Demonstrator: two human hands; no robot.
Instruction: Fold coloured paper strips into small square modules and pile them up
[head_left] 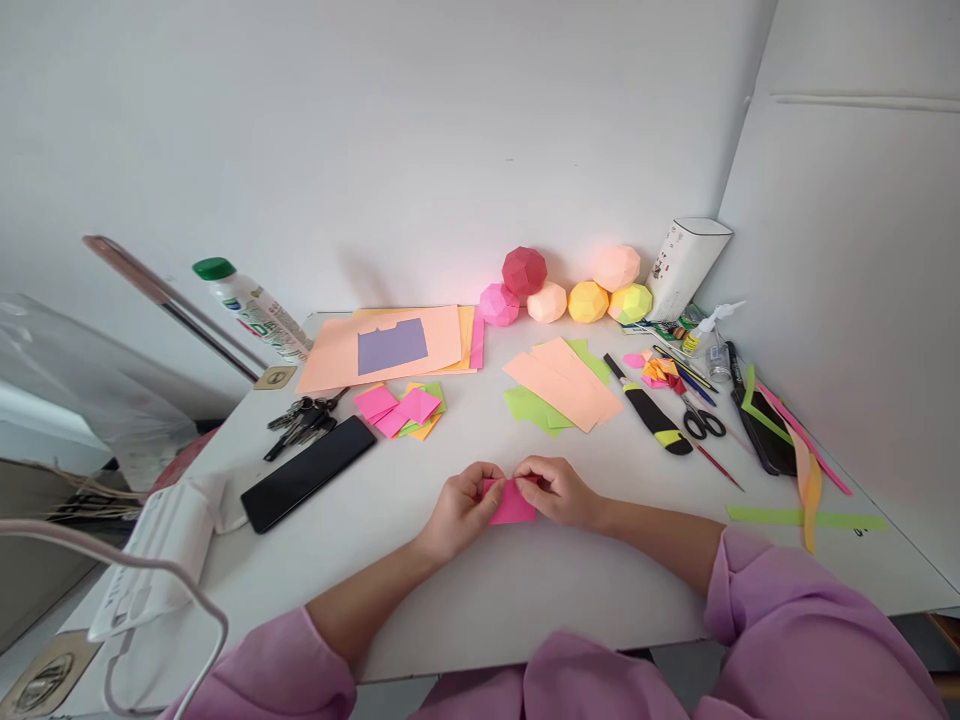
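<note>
Near the front middle of the white table, a small pink sheet of paper [513, 505] is pinched between both my hands. My left hand [463, 508] grips its left side, thumb on top and fingers curled. From the right, my right hand [561, 492] closes on the upper edge. My thumbs almost meet at the top of the paper; whether a fold lies under them is hidden. Beyond my hands, small pink, green and orange paper squares [401, 408] lie in a loose pile to the left. Peach and green paper pieces [566, 390] overlap to the right.
Several faceted paper balls [546, 302] stand against the wall. A cutter knife [652, 412], scissors [703, 424] and glue bottle [701, 335] lie right, with paper strips [806, 518]. Left are a black phone [309, 473], keys [306, 420], large paper sheets [330, 350] and a power strip [161, 555].
</note>
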